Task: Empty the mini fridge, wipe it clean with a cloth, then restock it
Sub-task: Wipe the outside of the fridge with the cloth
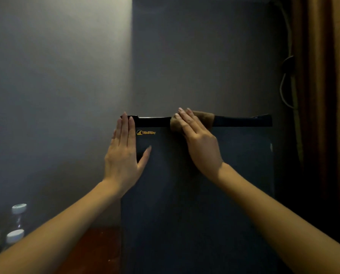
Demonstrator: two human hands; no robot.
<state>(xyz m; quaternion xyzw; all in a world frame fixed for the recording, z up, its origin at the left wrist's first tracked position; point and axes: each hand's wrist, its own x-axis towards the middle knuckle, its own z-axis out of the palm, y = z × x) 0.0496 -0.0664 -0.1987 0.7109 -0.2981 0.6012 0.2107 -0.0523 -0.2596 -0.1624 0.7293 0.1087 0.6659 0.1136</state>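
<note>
Flat right hand (200, 143) presses brown fuzzy cloth (204, 117) on dark blue mini fridge (185, 214), whose black top strip (244, 121) seemingly runs 9-to-3 o'clock; flat left hand (123, 155) braces at 9.

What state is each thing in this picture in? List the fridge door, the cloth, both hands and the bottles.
fridge door: shut.
cloth: bunched up on the top edge of the door.
left hand: flat, fingers straight, on the door's upper left corner.
right hand: fingers straight, pressing the cloth.
bottles: upright, capped.
</note>
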